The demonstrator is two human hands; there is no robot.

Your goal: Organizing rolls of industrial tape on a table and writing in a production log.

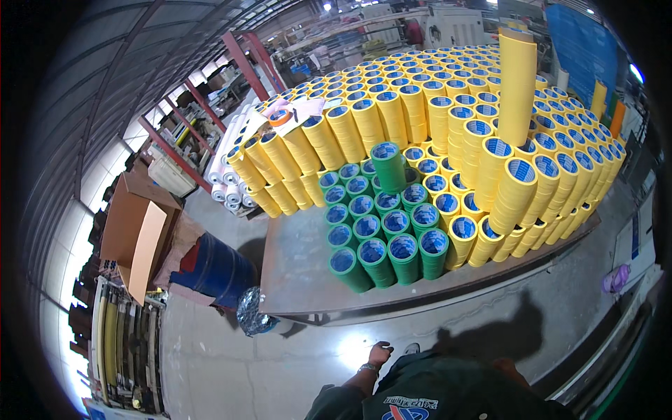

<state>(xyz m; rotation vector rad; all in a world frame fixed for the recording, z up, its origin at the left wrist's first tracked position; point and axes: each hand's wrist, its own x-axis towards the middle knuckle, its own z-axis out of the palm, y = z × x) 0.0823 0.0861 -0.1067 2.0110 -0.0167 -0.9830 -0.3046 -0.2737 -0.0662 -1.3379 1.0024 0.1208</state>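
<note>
My left hand (380, 352), with a band at its wrist, hangs over the floor in front of the table (294, 283). Its fingers are loosely curled and a little apart, and I see nothing held in it. On my right side only a small patch of skin shows past my dark green shirt; my right hand cannot be made out. Nearest to me on the table stand several stacks of green tape rolls (374, 262) with blue-lined cores. One green stack (388, 168) rises above the others. Yellow tape roll stacks (402, 115) crowd the back and right.
An orange tape roll (279, 117) lies with papers on the yellow stacks. A tall yellow column (516, 87) stands on the right part. Left of the table are a blue drum (220, 269), an open cardboard box (136, 224) and a foil-wrapped bundle (253, 311).
</note>
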